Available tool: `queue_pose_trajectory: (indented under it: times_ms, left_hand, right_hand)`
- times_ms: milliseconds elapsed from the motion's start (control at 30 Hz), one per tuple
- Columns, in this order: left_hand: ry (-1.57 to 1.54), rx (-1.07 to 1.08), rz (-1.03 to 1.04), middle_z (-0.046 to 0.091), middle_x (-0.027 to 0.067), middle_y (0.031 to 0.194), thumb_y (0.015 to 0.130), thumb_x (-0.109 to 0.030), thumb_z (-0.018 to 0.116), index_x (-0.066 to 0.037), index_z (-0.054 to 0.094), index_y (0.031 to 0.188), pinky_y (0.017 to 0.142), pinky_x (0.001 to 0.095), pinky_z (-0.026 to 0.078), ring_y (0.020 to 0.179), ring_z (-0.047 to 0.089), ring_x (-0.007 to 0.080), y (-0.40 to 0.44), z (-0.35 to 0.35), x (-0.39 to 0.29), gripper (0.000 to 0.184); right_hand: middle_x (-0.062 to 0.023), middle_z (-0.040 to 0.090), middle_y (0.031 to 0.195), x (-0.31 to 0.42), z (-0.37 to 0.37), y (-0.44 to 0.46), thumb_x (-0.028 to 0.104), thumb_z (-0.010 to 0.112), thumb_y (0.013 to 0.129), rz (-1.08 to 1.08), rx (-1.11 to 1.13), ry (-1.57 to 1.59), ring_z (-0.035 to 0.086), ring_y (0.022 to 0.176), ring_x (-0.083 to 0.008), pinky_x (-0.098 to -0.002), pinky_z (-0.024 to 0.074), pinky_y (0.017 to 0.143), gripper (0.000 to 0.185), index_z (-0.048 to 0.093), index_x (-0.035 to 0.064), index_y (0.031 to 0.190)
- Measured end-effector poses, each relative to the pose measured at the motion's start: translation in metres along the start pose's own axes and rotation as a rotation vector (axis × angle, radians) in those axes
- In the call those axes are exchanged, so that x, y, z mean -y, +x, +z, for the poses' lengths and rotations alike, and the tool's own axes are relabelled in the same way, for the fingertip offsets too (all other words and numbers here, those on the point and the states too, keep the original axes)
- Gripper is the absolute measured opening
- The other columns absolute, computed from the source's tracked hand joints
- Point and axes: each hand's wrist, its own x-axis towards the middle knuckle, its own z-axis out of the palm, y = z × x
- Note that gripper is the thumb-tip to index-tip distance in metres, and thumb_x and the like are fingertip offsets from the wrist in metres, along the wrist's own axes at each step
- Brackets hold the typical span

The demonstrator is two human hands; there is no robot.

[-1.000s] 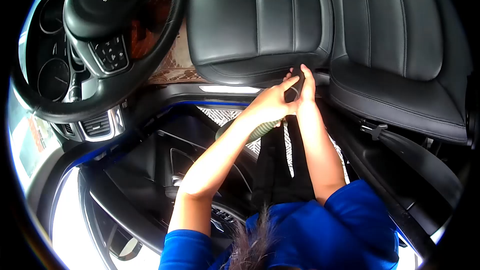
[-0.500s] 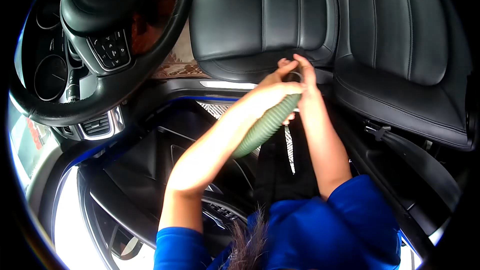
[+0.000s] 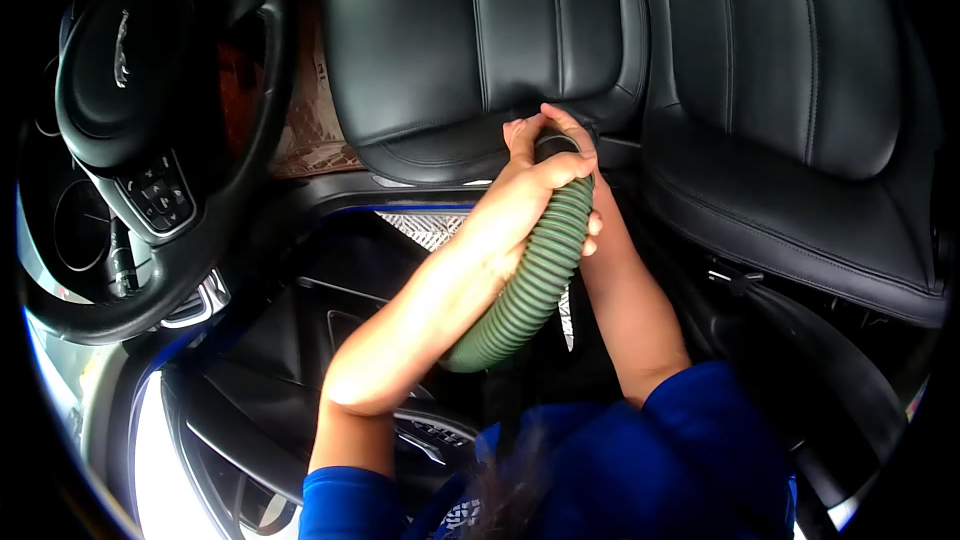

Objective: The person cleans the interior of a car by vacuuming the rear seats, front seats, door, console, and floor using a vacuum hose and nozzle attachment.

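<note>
A thick green ribbed hose [image 3: 540, 265] curves up between my forearms, with a dark round end [image 3: 557, 146] over the front edge of the black seat. My left hand [image 3: 535, 180] is wrapped round the hose just below that end; its fingertips show on the hose's far side. My right hand [image 3: 577, 135] is closed about the dark end, partly hidden behind the left hand and the hose. The hose's lower stretch passes behind my left forearm and out of sight.
The black leather seat cushion [image 3: 430, 50] and the backrest [image 3: 790, 50] lie ahead and to the right. The steering wheel [image 3: 265, 140] stands at left. Below it is the open door [image 3: 270, 420]. A seat belt [image 3: 830, 330] runs along the right.
My view has shifted, so the seat and steering wheel sit further left. Both hands keep their hold, and the hose now stands steeper, with more of its length showing.
</note>
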Motion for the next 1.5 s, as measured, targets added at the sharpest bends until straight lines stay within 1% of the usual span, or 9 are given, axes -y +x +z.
queue_pose_trajectory:
  times_ms: [267,367,467,533,833,967,1267,1400,1500]
  left_hand:
    - [-0.102,0.040,0.095,0.052,0.0151,0.079,0.085,-0.019,0.063,-0.026,0.020,0.151,0.042,0.0355,0.051,0.051,0.056,0.0230,-0.054,-0.079,-0.016,0.080]
    - [-0.107,-0.022,0.046,0.055,0.0155,0.081,0.084,-0.014,0.066,-0.027,0.008,0.152,0.040,0.0376,0.052,0.050,0.058,0.0248,-0.041,-0.056,-0.007,0.090]
    - [-0.075,0.117,0.043,0.054,0.0163,0.082,0.084,-0.016,0.066,-0.027,0.013,0.152,0.039,0.0358,0.050,0.049,0.057,0.0237,-0.015,-0.055,0.013,0.087]
    - [-0.066,0.180,0.042,0.053,0.0179,0.083,0.083,-0.018,0.067,-0.027,0.019,0.151,0.037,0.0341,0.048,0.048,0.055,0.0227,0.001,-0.058,0.030,0.084]
    - [-0.238,0.002,0.165,0.051,0.0122,0.079,0.086,-0.016,0.062,-0.028,0.025,0.150,0.043,0.0322,0.049,0.051,0.054,0.0198,-0.085,-0.097,-0.003,0.075]
    - [-0.173,-0.276,0.433,0.051,0.0133,0.087,0.087,-0.018,0.063,-0.024,0.016,0.152,0.040,0.0306,0.051,0.048,0.055,0.0196,-0.136,-0.079,0.007,0.080]
    - [0.293,-0.185,0.487,0.056,0.0125,0.084,0.096,-0.012,0.054,-0.029,-0.001,0.154,0.040,0.0287,0.049,0.047,0.056,0.0170,-0.034,-0.069,0.030,0.081]
    - [0.409,0.040,0.333,0.054,0.0130,0.083,0.095,-0.005,0.052,-0.030,-0.008,0.153,0.042,0.0297,0.049,0.045,0.056,0.0201,-0.030,-0.082,0.089,0.088]
    - [0.201,0.098,0.275,0.006,0.0162,0.158,0.094,-0.004,0.051,-0.015,0.000,0.154,0.044,0.0290,0.052,0.053,0.060,0.0173,-0.049,-0.066,0.050,0.080]
  right_hand:
    - [-0.0055,0.061,0.074,-0.082,0.034,0.049,0.039,0.062,0.082,0.437,-0.052,0.319,0.058,0.073,-0.0239,-0.0379,0.0475,0.075,0.029,0.060,0.0105,0.078]
    - [-0.0137,0.057,0.123,-0.041,0.029,0.030,0.033,0.059,0.087,0.470,-0.112,0.213,0.059,0.108,-0.0290,-0.0415,0.0483,0.092,0.042,0.057,0.0038,0.118]
    - [-0.0187,0.063,0.111,-0.026,-0.002,0.036,0.035,0.051,0.091,0.308,-0.178,0.099,0.059,0.114,-0.0280,-0.0390,0.0449,0.102,0.047,0.054,-0.0021,0.120]
    - [-0.0080,0.062,0.085,-0.021,-0.026,0.043,0.038,0.059,0.083,0.313,-0.179,0.253,0.060,0.077,-0.0227,-0.0330,0.0489,0.076,0.036,0.058,0.0035,0.093]
    - [-0.0084,0.062,0.086,-0.088,0.059,0.022,0.041,0.054,0.085,0.427,-0.031,0.091,0.059,0.091,-0.0271,-0.0406,0.0435,0.091,0.041,0.060,0.0033,0.100]
    - [-0.0084,0.058,0.080,-0.144,0.098,0.002,0.034,0.059,0.084,0.808,0.328,0.478,0.057,0.068,-0.0191,-0.0318,0.0508,0.065,0.036,0.056,0.0021,0.099]
    - [-0.0091,0.065,0.094,-0.052,0.061,0.054,0.043,0.061,0.086,0.252,0.226,-0.184,0.061,0.077,-0.0210,-0.0347,0.0523,0.078,0.052,0.049,0.0067,0.122]
    - [-0.0077,0.063,0.081,-0.076,-0.050,0.033,0.043,0.054,0.089,0.336,0.172,0.087,0.058,0.061,-0.0174,-0.0314,0.0503,0.059,0.039,0.056,0.0091,0.108]
    - [-0.0062,0.063,0.076,-0.052,-0.011,0.035,0.052,0.058,0.087,0.268,0.092,0.059,0.058,0.059,-0.0179,-0.0315,0.0509,0.059,0.051,0.057,0.0095,0.115]
